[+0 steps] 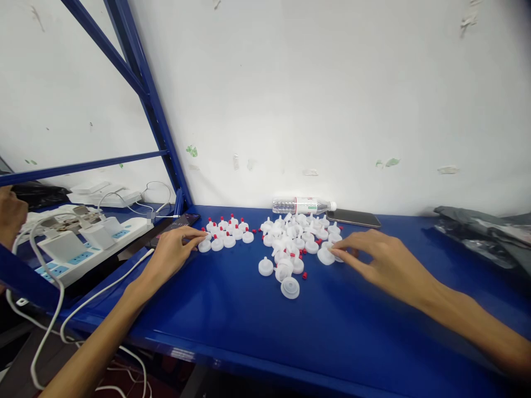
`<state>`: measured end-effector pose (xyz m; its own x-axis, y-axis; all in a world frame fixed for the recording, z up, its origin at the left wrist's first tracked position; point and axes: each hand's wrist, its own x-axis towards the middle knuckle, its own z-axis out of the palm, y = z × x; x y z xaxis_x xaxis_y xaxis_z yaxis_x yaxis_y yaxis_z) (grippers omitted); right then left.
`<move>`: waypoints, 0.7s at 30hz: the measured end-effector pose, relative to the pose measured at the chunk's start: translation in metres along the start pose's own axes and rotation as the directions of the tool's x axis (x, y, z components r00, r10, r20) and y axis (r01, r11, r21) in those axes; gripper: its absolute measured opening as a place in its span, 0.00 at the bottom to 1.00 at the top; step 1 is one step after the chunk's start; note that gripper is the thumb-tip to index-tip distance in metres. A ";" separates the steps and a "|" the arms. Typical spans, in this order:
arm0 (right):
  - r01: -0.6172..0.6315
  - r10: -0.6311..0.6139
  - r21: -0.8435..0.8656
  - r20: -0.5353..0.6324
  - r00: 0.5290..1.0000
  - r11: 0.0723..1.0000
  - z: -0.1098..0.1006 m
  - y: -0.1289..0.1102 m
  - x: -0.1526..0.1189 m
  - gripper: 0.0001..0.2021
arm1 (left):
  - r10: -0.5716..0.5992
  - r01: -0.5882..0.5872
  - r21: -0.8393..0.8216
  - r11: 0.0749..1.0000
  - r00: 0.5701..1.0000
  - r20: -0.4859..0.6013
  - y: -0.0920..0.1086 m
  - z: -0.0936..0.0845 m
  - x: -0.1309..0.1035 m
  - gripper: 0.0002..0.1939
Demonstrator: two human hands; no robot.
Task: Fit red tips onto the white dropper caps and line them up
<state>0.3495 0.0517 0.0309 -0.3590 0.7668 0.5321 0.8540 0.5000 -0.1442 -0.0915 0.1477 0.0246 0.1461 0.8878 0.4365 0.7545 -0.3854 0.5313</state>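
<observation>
With the loose pile of caps as the clock's centre and the wall at twelve, another person's hand (12, 215) shows far out at nine o'clock, then a white power strip (135, 227) bearing chargers and cables. Nearer on that side, the left hand (175, 246) has thumb and forefinger pinched at the top of a white nozzle cap (204, 246) standing on the blue tabletop (240, 315); a smartphone (186, 220) lies partly hidden at the hand's twelve o'clock. Just right of those fingers, the red-tipped nozzle caps (229, 241) stand upright in a cluster. One plain nozzle cap (266, 267) stands at the pile's edge, between seven and eight. The loose pile of caps (290, 235) is jumbled, with small red tips (305, 275) among and around it; an upturned cap (290, 288) sits at six o'clock. At twelve a clear plastic bottle (305, 205) lies on its side, and a dark phone (354, 218) lies flat at two. At three, the right hand (379, 257) pinches the edge of a white cap (325, 255) between thumb and forefinger; beyond is a dark plastic bag (477, 235).
</observation>
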 end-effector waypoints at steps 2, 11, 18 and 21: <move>-0.005 0.005 0.006 -0.005 1.000 1.000 0.000 0.000 0.000 0.16 | -0.013 0.013 -0.007 1.000 1.000 0.006 0.000 0.001 0.000 0.18; -0.013 0.013 0.048 0.014 1.000 0.999 -0.008 -0.003 0.000 0.14 | -0.032 0.032 -0.014 0.999 0.999 -0.004 0.001 0.002 0.001 0.24; 0.039 -0.069 0.134 0.228 0.971 0.990 -0.015 -0.013 0.000 0.12 | 0.052 -0.011 0.171 0.985 0.970 -0.238 0.036 -0.005 -0.021 0.20; -0.013 -0.055 0.213 0.313 0.948 0.977 -0.014 -0.019 0.002 0.12 | 0.149 -0.091 0.195 0.977 0.940 -0.308 0.072 0.006 -0.053 0.15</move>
<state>0.3374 0.0378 0.0461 -0.5057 0.8253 0.2513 0.7589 0.5641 -0.3253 -0.0409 0.0748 0.0355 0.0531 0.6993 0.7128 0.8483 -0.4082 0.3373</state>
